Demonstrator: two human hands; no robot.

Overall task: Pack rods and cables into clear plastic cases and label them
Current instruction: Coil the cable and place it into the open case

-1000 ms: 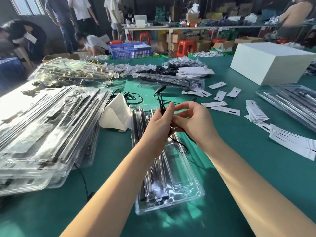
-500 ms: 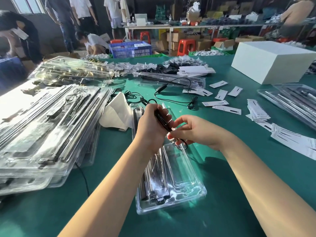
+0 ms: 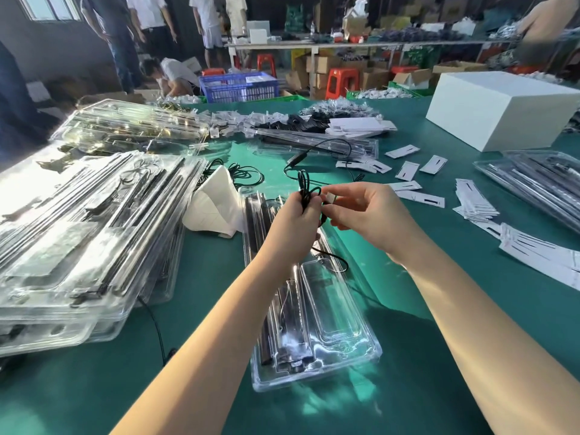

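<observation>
A busy packing workshop, with a green desk (image 3: 423, 309) spread wide in the foreground. Above its middle the left hand (image 3: 295, 224) grips a bundled black cable (image 3: 306, 191), loops standing up out of the fist and a strand trailing down to the open clear plastic case (image 3: 314, 324) beneath. The right hand (image 3: 367, 215) pinches a small pale piece, too small to name, at the bundle's side, its other fingers loosely curled. The step in hand looks to be gathering and tidying the cable before stowing it; next the coil would need lowering into the case's empty right-hand recess, compact enough to sit below the rim. The case lies with its long axis running away from the person, dark rods (image 3: 270, 309) already laid lengthwise in its left side. Left of it stands a stack of filled cases (image 3: 78, 233); to the right lie white label cards (image 3: 417, 196), and farther off a white box (image 3: 502, 108).
</observation>
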